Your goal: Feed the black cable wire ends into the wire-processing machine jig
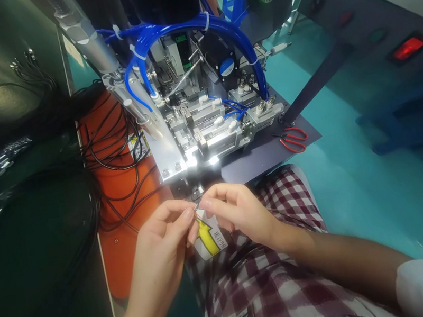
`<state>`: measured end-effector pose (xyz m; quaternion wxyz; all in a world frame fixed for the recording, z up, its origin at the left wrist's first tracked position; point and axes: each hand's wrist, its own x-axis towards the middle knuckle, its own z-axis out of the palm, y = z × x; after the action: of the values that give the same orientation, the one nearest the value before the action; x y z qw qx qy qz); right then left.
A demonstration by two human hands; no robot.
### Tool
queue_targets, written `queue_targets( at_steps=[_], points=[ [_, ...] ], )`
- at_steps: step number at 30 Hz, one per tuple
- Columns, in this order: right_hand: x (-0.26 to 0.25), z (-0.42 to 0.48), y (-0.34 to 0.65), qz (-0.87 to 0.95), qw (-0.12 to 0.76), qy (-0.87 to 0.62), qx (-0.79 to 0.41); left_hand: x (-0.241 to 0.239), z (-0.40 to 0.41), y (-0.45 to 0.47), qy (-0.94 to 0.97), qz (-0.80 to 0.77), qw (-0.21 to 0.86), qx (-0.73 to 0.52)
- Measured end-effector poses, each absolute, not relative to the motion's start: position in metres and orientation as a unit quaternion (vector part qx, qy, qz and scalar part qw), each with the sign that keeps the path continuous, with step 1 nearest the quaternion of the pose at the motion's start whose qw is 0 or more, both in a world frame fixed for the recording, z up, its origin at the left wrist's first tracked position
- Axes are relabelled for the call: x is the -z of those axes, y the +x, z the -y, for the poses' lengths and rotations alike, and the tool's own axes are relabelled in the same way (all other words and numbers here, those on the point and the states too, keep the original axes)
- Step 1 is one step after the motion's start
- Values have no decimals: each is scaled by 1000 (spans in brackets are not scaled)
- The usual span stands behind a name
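Note:
My left hand [161, 247] and my right hand [236, 211] meet just below the front edge of a small metal machine [199, 128]. Both pinch a tiny metal piece [197, 207] between thumb and forefinger; it is too small to name. Right under the fingers sits a white label with a yellow arrow [209, 239]. Below the hands lies a checked red and white cloth [264, 289] over my lap.
Blue air hoses [190, 25] arch over the machine. Black cables [112, 142] loop over an orange surface [119, 184] to the left. Red-handled scissors [292, 140] lie on the dark plate at the right. A red lit switch [407, 48] glows far right; teal floor [361, 188] beyond.

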<state>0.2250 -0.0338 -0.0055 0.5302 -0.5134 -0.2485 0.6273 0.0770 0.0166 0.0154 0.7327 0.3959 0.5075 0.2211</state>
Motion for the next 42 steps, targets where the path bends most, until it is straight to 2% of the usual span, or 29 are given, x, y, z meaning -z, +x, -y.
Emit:
queue_targets(
  at_steps=[9, 17, 22, 28, 31, 35, 42],
  points=[
    [7, 29, 233, 198, 518, -472, -685, -10, -16, 76, 425, -501, 716, -236],
    [3, 34, 229, 195, 502, -501, -677, -10, -14, 76, 423, -503, 714, -241],
    [3, 34, 230, 201, 500, -488, -686, -13, -14, 78, 420, -498, 718, -245],
    [1, 35, 231, 262, 459, -497, -688, -13, -15, 76, 425, -499, 716, -243],
    [5, 40, 225, 295, 479, -505, -655, -13, -16, 77, 422, -490, 719, -253],
    [12, 46, 216, 381, 511, -545, -545, -13, -17, 77, 409, -482, 728, -265],
    [18, 36, 228, 510, 482, -553, -450, -16, -19, 78, 410, -459, 746, -256]
  ],
)
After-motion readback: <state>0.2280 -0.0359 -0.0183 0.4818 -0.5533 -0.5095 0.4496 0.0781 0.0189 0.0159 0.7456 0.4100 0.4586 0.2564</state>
